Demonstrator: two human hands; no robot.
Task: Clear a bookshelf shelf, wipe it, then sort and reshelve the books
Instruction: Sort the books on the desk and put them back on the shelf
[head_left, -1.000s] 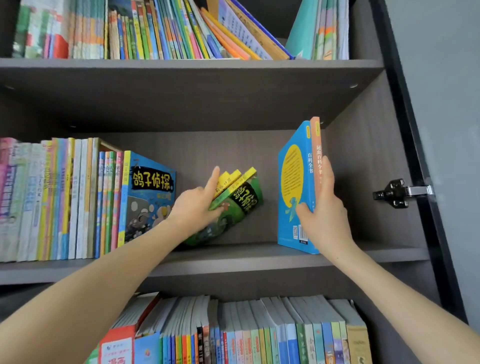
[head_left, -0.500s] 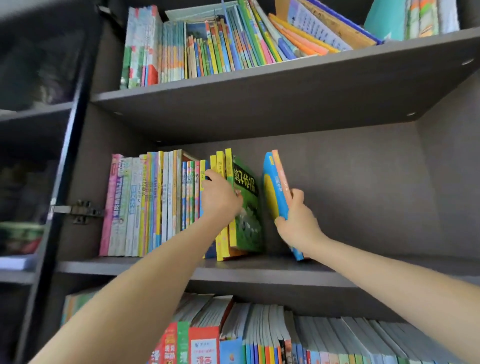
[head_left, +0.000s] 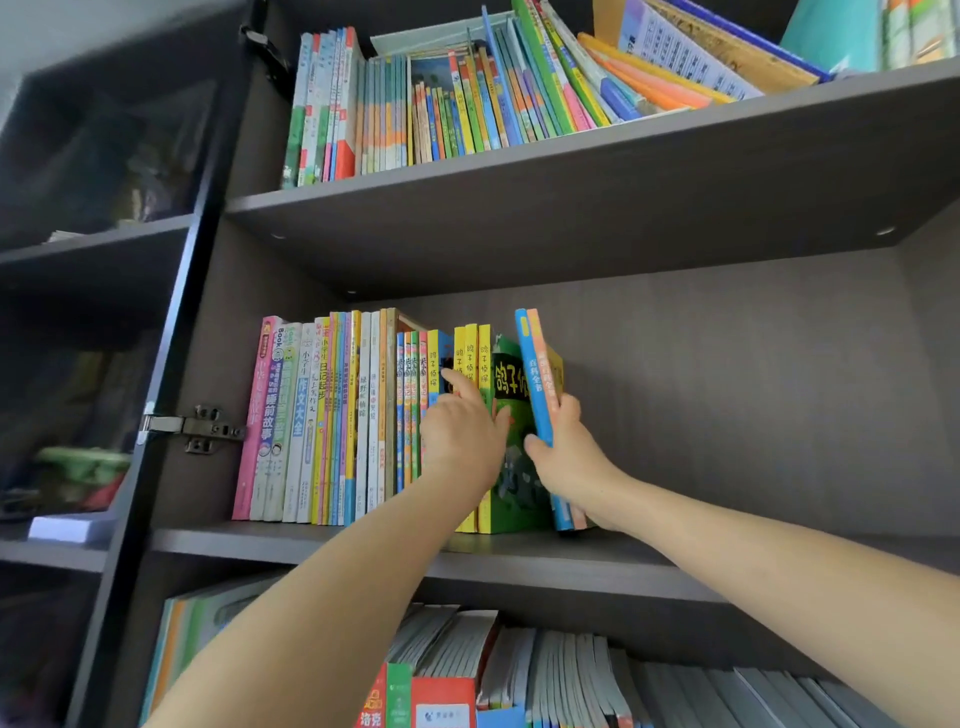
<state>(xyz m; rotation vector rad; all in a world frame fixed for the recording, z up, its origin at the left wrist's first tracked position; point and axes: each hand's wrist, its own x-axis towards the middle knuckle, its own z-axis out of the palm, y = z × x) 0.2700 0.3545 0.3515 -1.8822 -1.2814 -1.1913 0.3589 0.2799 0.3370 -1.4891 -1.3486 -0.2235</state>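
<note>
The left hand (head_left: 462, 441) hides the lower spines of the yellow-spined green paperbacks (head_left: 484, 353). Its forefinger and thumb press straight against them. The right hand (head_left: 567, 453), fingers partly hidden, pinches the thin blue and orange books (head_left: 532, 376) upright just beside them on the dark grey wooden shelf (head_left: 311, 540).

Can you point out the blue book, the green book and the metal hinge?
blue book (head_left: 535, 384), head view, spine.
green book (head_left: 519, 501), head view, front cover.
metal hinge (head_left: 202, 428), head view, mounting plate.

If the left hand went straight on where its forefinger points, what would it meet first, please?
Probably the yellow-spined books; the left hand seems to touch them with its forefinger, though depth is unclear.
</note>
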